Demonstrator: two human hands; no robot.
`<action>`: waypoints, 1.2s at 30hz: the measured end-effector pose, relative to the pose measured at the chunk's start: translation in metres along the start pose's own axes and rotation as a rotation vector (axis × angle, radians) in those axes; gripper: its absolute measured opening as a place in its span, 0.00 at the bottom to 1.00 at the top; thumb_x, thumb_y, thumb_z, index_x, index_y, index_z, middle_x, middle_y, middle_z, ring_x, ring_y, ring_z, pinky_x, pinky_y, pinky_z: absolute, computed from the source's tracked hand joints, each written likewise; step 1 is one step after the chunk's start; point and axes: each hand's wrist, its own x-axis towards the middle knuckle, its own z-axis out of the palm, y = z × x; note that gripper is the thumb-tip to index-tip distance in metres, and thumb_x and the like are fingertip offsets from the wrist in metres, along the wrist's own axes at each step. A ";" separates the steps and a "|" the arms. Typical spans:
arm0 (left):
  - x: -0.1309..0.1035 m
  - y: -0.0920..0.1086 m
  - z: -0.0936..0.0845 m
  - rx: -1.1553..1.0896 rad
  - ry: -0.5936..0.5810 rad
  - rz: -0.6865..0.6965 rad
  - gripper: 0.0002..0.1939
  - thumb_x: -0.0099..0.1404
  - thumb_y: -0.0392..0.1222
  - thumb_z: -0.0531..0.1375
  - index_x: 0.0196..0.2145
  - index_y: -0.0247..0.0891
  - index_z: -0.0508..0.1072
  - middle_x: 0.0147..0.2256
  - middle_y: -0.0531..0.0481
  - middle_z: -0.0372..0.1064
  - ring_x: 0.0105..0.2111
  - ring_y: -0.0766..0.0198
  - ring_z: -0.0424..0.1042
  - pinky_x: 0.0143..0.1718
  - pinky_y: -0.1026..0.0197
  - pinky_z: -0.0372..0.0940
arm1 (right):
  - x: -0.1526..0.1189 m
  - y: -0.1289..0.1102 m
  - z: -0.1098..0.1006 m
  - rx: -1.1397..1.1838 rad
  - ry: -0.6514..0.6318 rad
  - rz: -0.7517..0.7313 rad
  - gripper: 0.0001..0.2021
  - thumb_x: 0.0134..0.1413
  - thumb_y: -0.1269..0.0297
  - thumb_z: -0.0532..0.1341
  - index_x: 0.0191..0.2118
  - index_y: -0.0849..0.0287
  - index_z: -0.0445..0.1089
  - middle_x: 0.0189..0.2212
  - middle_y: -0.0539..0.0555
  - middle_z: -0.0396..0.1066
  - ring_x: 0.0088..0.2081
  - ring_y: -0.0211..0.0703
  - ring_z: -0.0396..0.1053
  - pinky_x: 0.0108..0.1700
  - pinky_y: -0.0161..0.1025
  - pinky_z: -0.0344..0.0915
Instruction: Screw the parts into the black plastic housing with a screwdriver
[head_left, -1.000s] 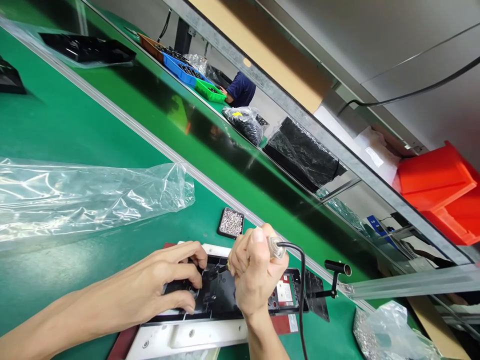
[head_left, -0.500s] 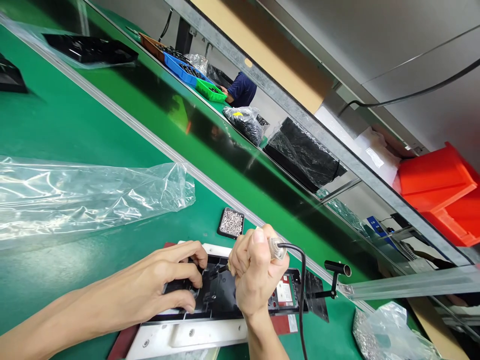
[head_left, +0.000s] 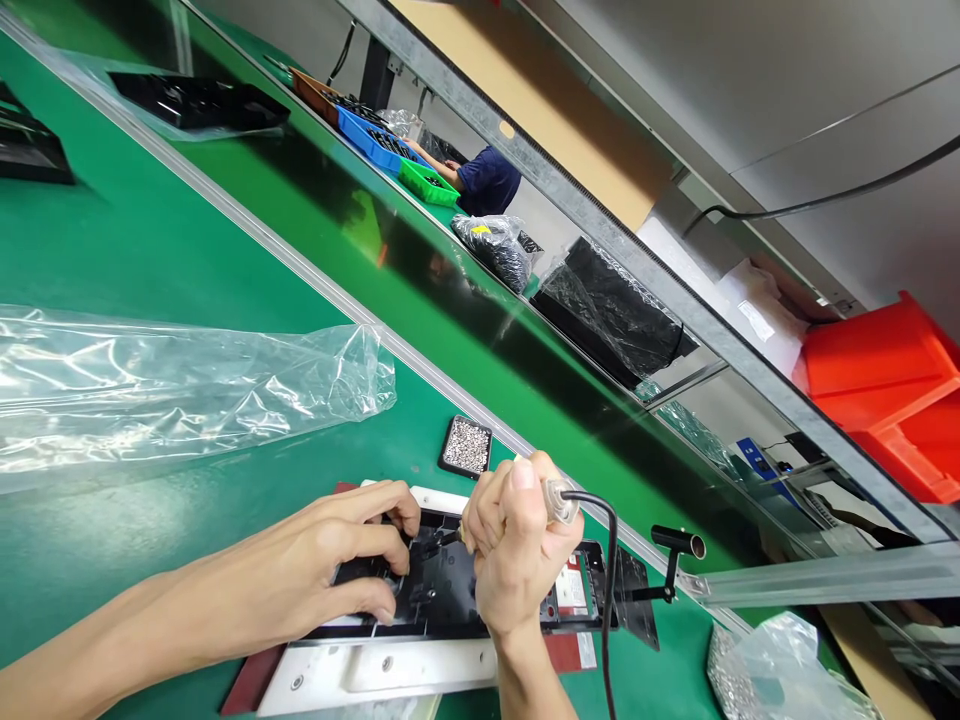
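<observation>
A black plastic housing (head_left: 450, 590) lies in a white fixture (head_left: 427, 665) on the bench. My left hand (head_left: 345, 555) is on its left part, fingers curved and fingertips pressed around a dark piece inside it. What exactly lies under those fingertips is partly hidden. In a closed fist, my right hand (head_left: 517, 550) grips a corded electric screwdriver (head_left: 559, 500), held tilted. Its dark bit points left, down to the housing close to my left fingertips. Just beyond the fixture sits a small black tray of screws (head_left: 466, 447).
A clear plastic bag (head_left: 187, 385) lies at left. Behind the metal rail (head_left: 300, 275) runs a green conveyor belt (head_left: 420, 300). A black tube bracket (head_left: 675, 545) stands right of the fixture, near a bag of small metal parts (head_left: 772, 670). Across the belt a co-worker (head_left: 487, 180) sits by bins.
Both hands and the screwdriver keep nearly the same position on the housing; the view has shifted slightly. Across the belt, the co-worker's arm now reaches out over the bins.
</observation>
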 end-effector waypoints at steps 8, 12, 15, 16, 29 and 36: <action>0.001 -0.013 0.007 0.011 0.010 0.052 0.05 0.80 0.41 0.76 0.44 0.54 0.90 0.57 0.54 0.80 0.57 0.56 0.82 0.63 0.62 0.70 | -0.002 0.000 -0.001 -0.021 0.006 0.012 0.28 0.90 0.58 0.63 0.32 0.47 0.52 0.20 0.38 0.47 0.18 0.33 0.41 0.17 0.31 0.48; 0.000 -0.016 0.008 0.009 0.001 0.038 0.05 0.81 0.43 0.75 0.44 0.54 0.90 0.58 0.54 0.79 0.58 0.56 0.81 0.65 0.62 0.69 | -0.002 -0.001 -0.001 -0.015 0.001 0.015 0.27 0.89 0.59 0.63 0.32 0.47 0.52 0.20 0.37 0.46 0.18 0.33 0.40 0.17 0.30 0.47; 0.000 -0.016 0.007 0.004 -0.013 0.024 0.04 0.83 0.45 0.74 0.45 0.55 0.89 0.59 0.54 0.78 0.60 0.56 0.80 0.68 0.62 0.67 | -0.002 -0.001 0.000 -0.015 0.001 0.011 0.27 0.89 0.59 0.63 0.32 0.47 0.52 0.20 0.38 0.46 0.18 0.33 0.41 0.17 0.30 0.47; 0.000 -0.016 0.007 0.004 -0.014 0.019 0.04 0.83 0.45 0.74 0.45 0.55 0.89 0.59 0.55 0.78 0.60 0.56 0.80 0.68 0.62 0.66 | -0.002 -0.001 0.000 -0.019 0.002 0.008 0.28 0.89 0.59 0.63 0.32 0.47 0.52 0.20 0.38 0.46 0.18 0.33 0.41 0.17 0.30 0.47; 0.003 -0.015 0.008 0.044 0.023 0.068 0.05 0.81 0.43 0.76 0.43 0.54 0.90 0.57 0.55 0.80 0.56 0.57 0.83 0.64 0.62 0.70 | -0.002 0.000 0.000 -0.043 0.003 0.005 0.28 0.89 0.56 0.64 0.32 0.47 0.52 0.20 0.38 0.46 0.18 0.33 0.41 0.16 0.30 0.48; -0.001 -0.018 0.009 0.033 0.025 0.084 0.04 0.81 0.43 0.75 0.44 0.53 0.89 0.57 0.54 0.81 0.56 0.56 0.83 0.63 0.62 0.70 | -0.002 0.000 0.000 0.005 -0.002 0.004 0.28 0.90 0.60 0.64 0.32 0.49 0.52 0.20 0.38 0.46 0.18 0.32 0.41 0.18 0.29 0.49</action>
